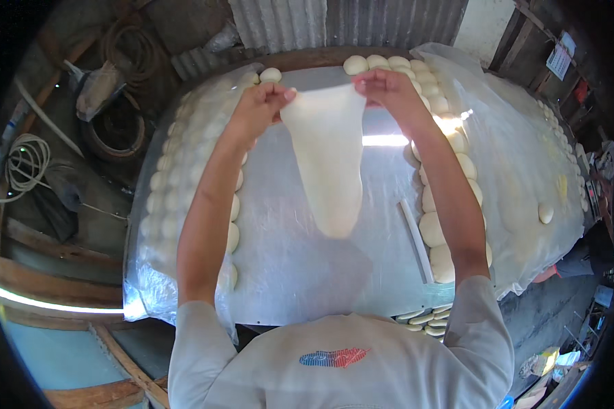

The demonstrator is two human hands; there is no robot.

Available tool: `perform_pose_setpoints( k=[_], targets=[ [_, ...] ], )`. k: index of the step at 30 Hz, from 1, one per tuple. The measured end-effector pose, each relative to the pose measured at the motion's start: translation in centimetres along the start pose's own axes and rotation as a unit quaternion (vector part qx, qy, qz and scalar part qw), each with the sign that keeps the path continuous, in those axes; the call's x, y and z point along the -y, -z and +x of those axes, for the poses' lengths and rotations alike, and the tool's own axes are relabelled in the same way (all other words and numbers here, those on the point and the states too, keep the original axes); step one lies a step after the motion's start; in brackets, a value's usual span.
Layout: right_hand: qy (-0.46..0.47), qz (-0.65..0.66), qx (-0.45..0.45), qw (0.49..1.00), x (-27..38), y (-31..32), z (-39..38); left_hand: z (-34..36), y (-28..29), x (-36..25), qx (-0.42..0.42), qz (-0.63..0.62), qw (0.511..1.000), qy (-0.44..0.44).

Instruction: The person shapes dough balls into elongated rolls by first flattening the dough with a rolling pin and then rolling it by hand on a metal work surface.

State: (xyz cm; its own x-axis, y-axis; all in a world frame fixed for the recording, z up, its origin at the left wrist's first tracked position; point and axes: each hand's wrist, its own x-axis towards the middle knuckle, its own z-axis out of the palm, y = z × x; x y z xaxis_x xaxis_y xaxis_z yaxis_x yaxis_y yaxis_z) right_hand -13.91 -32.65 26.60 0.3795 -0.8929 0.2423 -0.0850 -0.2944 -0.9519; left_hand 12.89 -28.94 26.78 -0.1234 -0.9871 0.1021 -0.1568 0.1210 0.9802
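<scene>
A thin, stretched sheet of pale dough (pixel 329 160) hangs above the metal tabletop (pixel 273 273), wide at its top and narrowing to a rounded lower end. My left hand (pixel 262 108) pinches its upper left corner, and my right hand (pixel 389 94) pinches the upper right one. Both arms reach forward over the table. Beneath my right forearm runs a row of round dough balls (pixel 431 229). Beside them lies a pale straight rod (pixel 416 240). Past my left forearm, more dough balls (pixel 233 237) show along the edge of a clear plastic sheet (pixel 184 177).
Another plastic sheet (pixel 518 170) covers the right side, with one dough ball (pixel 546 213) on it. Flat dough pieces (pixel 426 319) sit below the table's near edge. Corrugated metal (pixel 389 27) stands behind the table. A coiled hose (pixel 27 163) hangs at far left.
</scene>
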Motion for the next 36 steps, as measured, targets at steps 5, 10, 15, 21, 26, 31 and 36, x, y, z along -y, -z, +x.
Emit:
perform_pose_setpoints(
  k=[5, 10, 15, 21, 26, 31, 36],
  targets=[
    [0.087, -0.067, -0.052, 0.993, 0.3, 0.7, 1.7, 0.7, -0.4, -1.6, -0.036, 0.021, 0.997, -0.059],
    [0.056, -0.061, -0.047, 0.995, -13.1, -1.9, -5.3, -3.4, -5.0, 11.7, -0.061, 0.223, 0.962, -0.147],
    [-0.073, -0.488, 0.152, 0.857, -20.4, -9.8, -17.8, -15.1, -10.2, 26.5, 0.102, 0.464, 0.880, -0.009],
    [0.031, -0.616, 0.017, 0.787, -22.7, -15.7, -28.5, -22.5, -13.3, 27.6, 0.034, 0.549, 0.821, -0.150],
    [-0.152, -0.584, 0.175, 0.778, -16.1, -16.2, -27.4, -25.1, -13.2, 26.3, 0.028, 0.542, 0.832, -0.115],
    [-0.038, -0.532, 0.020, 0.846, -20.3, -17.8, -24.3, -25.1, -14.7, 26.5, 0.023, 0.523, 0.844, -0.113],
    [-0.005, -0.559, 0.056, 0.827, -21.2, -19.3, -28.7, -26.2, -13.4, 26.0, 0.022, 0.516, 0.853, -0.077]
  ],
)
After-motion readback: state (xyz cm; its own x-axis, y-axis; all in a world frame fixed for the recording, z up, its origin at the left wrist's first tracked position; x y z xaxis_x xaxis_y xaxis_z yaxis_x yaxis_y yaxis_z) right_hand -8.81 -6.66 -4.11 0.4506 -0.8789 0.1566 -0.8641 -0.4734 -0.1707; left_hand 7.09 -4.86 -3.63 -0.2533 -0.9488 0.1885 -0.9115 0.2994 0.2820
